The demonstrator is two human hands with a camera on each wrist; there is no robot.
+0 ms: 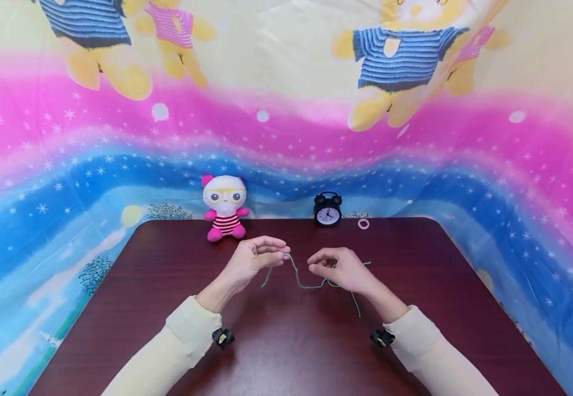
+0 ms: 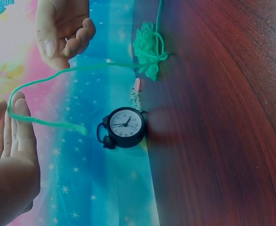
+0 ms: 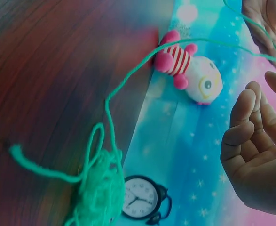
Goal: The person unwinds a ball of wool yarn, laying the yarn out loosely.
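Note:
My left hand pinches a strand of green yarn between thumb and fingertips, and a short tail dangles below. From there the strand sags across to a small tangled bundle of the yarn, largely hidden by my right hand in the head view. The right hand is above the bundle, its fingers loosely bent and the thumb apart from them, with nothing between. In the right wrist view, the bundle shows a loop and a loose end beside the hand.
At the table's back edge a panda plush with pink limbs sits on the left. Right of it stand a black alarm clock and a small pale pink ring. A printed cloth hangs behind the table.

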